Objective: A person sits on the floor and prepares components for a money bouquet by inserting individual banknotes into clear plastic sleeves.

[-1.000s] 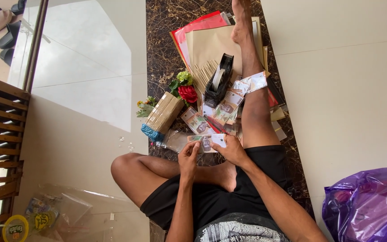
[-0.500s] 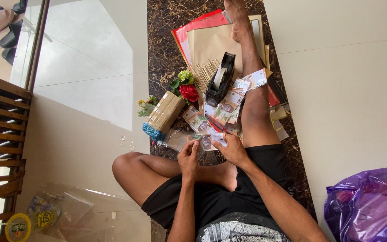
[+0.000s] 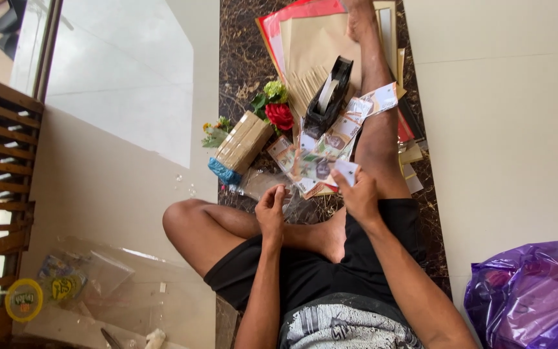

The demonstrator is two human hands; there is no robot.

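Several banknotes lie taped in a string over the person's outstretched leg, at twelve o'clock from the hands, beside a black tape dispenser. The right hand pinches the string's near end; the left hand is curled narrow, seemingly on clear wrap. Paper sheets and flowers lie unused beyond, so much work looks left.

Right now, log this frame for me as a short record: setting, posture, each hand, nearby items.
setting: person seated on a dark marble floor strip between pale tiles
posture: left knee bent, right leg stretched ahead
left hand: fingers curled beside clear plastic wrap; hold unclear
right hand: pinching a small white paper
banknotes: spread just ahead of both hands
tape dispenser: black, on brown paper sheets
artificial flowers: red and green, beside a tan bundle
purple bag: lower right
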